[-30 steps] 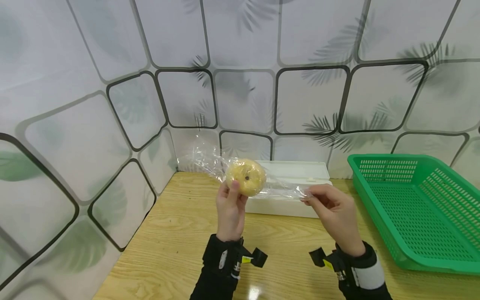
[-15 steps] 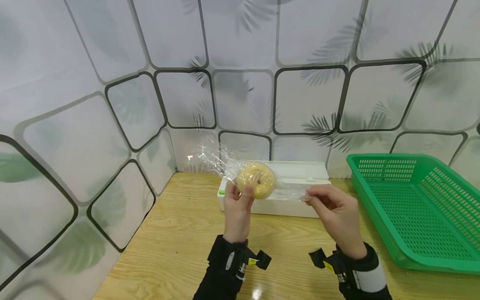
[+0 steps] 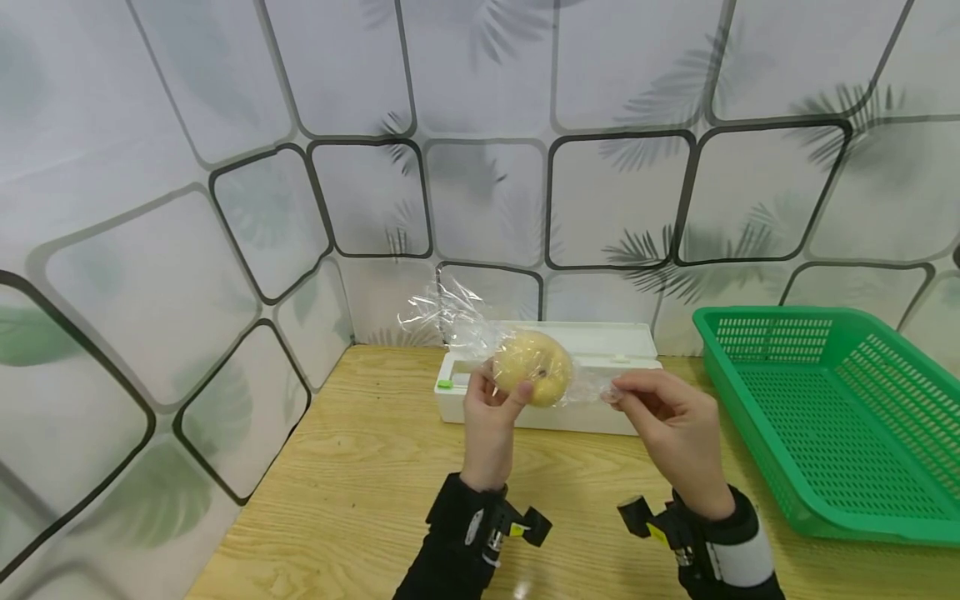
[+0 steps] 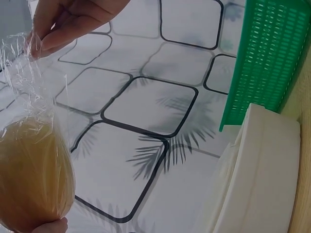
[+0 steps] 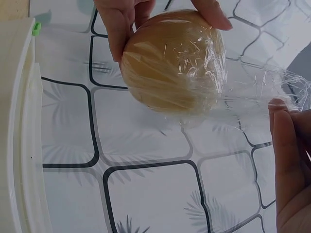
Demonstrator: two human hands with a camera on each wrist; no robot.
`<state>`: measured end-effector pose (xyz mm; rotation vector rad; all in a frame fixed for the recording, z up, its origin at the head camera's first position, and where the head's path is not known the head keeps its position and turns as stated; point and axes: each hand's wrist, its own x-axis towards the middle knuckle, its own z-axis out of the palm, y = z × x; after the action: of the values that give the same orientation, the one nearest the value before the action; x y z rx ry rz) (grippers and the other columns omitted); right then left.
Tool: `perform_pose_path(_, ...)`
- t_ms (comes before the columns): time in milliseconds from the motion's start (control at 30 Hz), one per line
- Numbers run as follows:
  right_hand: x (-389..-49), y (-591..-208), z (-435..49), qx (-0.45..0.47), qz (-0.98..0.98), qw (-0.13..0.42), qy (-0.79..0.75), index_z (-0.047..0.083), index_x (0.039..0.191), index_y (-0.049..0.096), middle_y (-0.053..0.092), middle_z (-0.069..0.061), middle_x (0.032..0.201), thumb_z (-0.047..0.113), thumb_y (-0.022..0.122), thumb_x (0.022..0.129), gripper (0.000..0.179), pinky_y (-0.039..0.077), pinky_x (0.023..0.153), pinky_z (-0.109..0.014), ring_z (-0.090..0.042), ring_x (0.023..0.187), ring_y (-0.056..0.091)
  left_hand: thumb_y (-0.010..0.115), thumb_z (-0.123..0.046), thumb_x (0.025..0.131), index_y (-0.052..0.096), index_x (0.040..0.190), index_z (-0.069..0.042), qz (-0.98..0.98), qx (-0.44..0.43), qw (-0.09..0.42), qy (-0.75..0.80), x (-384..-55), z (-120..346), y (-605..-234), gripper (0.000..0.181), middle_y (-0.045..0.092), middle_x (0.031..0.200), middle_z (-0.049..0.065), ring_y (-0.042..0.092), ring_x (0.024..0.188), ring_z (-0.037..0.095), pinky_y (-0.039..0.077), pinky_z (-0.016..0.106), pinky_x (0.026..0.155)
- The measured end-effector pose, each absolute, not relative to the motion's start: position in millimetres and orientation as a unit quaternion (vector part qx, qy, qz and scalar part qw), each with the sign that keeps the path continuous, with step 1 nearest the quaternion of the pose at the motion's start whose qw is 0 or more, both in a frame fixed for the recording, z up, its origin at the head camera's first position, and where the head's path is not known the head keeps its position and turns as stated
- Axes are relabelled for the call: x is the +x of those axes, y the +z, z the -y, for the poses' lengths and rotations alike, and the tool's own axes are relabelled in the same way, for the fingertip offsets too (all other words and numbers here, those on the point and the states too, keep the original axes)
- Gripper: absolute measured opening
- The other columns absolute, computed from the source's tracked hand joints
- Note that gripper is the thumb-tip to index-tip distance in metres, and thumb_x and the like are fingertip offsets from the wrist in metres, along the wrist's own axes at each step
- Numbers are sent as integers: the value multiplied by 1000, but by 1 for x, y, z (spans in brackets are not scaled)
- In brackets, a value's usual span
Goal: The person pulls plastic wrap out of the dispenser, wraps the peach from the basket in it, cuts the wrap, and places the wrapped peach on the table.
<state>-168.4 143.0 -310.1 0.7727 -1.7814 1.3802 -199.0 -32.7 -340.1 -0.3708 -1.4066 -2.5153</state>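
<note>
My left hand (image 3: 491, 417) grips a round yellow fruit (image 3: 532, 367) wrapped in clear cling film (image 3: 450, 317), held above the table in front of me. My right hand (image 3: 660, 408) pinches the free end of the film just right of the fruit. In the right wrist view the film-covered fruit (image 5: 172, 65) sits between the left thumb and fingers, and the film (image 5: 262, 92) stretches to my right fingertips (image 5: 284, 126). The left wrist view has the fruit (image 4: 31, 174) at lower left and the right hand (image 4: 68, 22) pinching the film above it.
A white cling-film dispenser box (image 3: 600, 383) lies behind the hands at the back of the wooden table (image 3: 360, 500). A green plastic basket (image 3: 832, 417) stands at the right. Patterned wall panels (image 3: 225, 208) close the back and left.
The left hand has carried the fruit rightward, closer to the right hand, and turned it. The loose film tail on the left has followed and bunched up. The right hand has stayed put.
</note>
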Motion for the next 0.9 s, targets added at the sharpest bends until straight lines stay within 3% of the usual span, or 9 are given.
perform_pose_path(400,-171,-311,-142,296,694,387,530,-10,82,63,63,-11,79,-28,59,64,26,46,56,-15,-7,66,59,74,-12,71,34,119,3,484,-157,96,-856,-197,21,-345,64,44,117,17,49,107,26,44,32,84)
perform_pose_path(633,-171,-310,-139,278,708,384,523,-8,81,64,63,-5,78,-25,61,65,24,47,56,-15,-6,67,59,74,-12,71,32,120,0,490,-146,79,-856,-192,15,-346,66,43,119,16,47,109,27,44,33,85)
perform_pose_path(900,-173,-315,-133,286,703,386,524,-6,81,64,62,-14,79,-25,61,66,24,47,57,-15,-7,67,58,73,-10,73,32,121,-1,495,-153,74,-852,-191,12,-347,64,43,120,16,47,109,28,44,33,84)
